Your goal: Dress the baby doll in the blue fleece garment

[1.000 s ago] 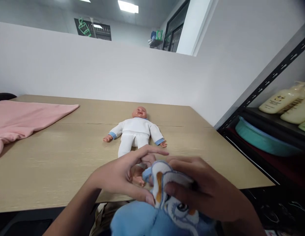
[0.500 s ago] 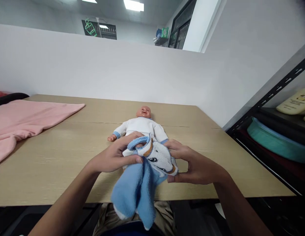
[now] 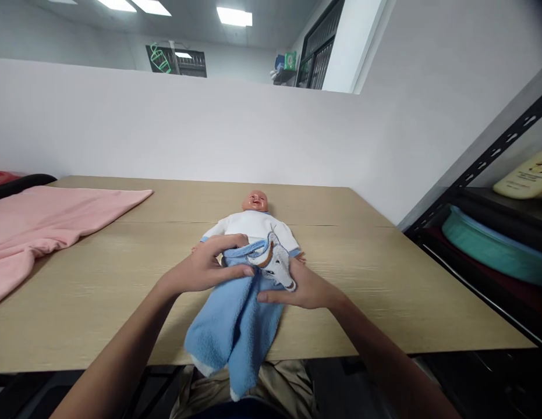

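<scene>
A baby doll (image 3: 255,201) lies on its back on the table, head away from me, in a white top (image 3: 253,224) with blue cuffs. Over its lower body I hold blue fleece baby overalls (image 3: 233,320), their white-tipped legs hanging toward me past the table edge. My left hand (image 3: 201,267) grips the waist edge at the left, thumb on the near side. On the right, my right hand (image 3: 312,285) is closed on the waist beside the white animal-face panel (image 3: 276,265), which is folded and partly covered. The doll's legs are hidden.
A pink cloth (image 3: 70,218) is spread on the left of the wooden table (image 3: 362,262). A black shelf at the right holds a teal padded item (image 3: 493,247) and a cream bottle (image 3: 526,177). A white wall (image 3: 209,131) stands behind.
My right hand has moved left and inward along the overalls, and the animal-face panel has folded up smaller. The legs have swung slightly left. More of the doll's right-side hand shows.
</scene>
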Demonstrator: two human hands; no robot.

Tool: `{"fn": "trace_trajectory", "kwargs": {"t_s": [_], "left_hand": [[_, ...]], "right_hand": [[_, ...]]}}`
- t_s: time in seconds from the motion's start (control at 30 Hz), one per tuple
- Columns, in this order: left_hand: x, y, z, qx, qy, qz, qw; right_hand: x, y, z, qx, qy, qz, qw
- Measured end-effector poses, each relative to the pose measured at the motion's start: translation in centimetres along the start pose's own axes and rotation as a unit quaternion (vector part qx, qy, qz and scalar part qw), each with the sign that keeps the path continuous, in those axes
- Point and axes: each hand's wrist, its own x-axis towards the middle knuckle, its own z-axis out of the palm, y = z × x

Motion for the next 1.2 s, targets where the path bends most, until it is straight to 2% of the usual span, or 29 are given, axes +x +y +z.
{"fn": "trace_trajectory", "kwargs": {"t_s": [0.13, 0.23, 0.33, 0.43, 0.53, 0.63, 0.7, 0.77, 0.9, 1.0, 1.1, 1.2], "left_hand": [[-0.8, 0.7, -2.2, 0.017, -0.106, -0.046, 0.993], [-1.7, -0.2, -2.7, 0.001, -0.139, -0.064, 0.988], [-2.4, -1.9, -1.4, -0.093, -0.113, -0.059, 0.988], [-3.0, -3.4, 0.8, -0.193, -0.102, -0.117, 0.969], [-3.8, -4.2, 2.2, -0.235, -0.128, -0.166, 0.949], [-4.9, -4.7, 2.6, -0.293, -0.201, -0.146, 0.923], [-5.6, -5.2, 2.7, -0.357, -0.233, -0.139, 0.894], [-6.3, -5.7, 3.0, -0.421, -0.214, -0.151, 0.868], [-7.4, -6.7, 4.4, -0.497, -0.091, -0.165, 0.847], [-8.1, -6.5, 5.3, -0.537, -0.030, -0.198, 0.820], [-8.6, -5.6, 5.8, -0.543, -0.016, -0.237, 0.806], [-9.0, -4.8, 6.1, -0.531, -0.042, -0.232, 0.814]], "right_hand": [[0.4, -0.3, 0.3, -0.003, 0.018, 0.066, 0.998], [0.3, -0.7, 0.2, 0.002, 0.024, 0.092, 0.995], [0.9, -0.5, 0.7, 0.045, -0.036, 0.110, 0.992], [1.7, -0.1, 0.8, 0.070, -0.145, 0.098, 0.982], [2.3, 0.3, 0.6, 0.089, -0.250, 0.072, 0.961], [2.3, 0.9, 0.9, 0.121, -0.250, 0.044, 0.960], [2.1, 1.4, 1.5, 0.165, -0.219, 0.076, 0.959], [1.9, 1.9, 2.2, 0.219, -0.183, 0.118, 0.951], [1.7, 2.3, 3.2, 0.294, -0.163, 0.143, 0.931], [1.3, 2.4, 3.4, 0.334, -0.159, 0.144, 0.918], [0.9, 2.5, 3.7, 0.384, -0.152, 0.127, 0.902], [0.9, 2.1, 4.0, 0.377, -0.117, 0.125, 0.910]]}}
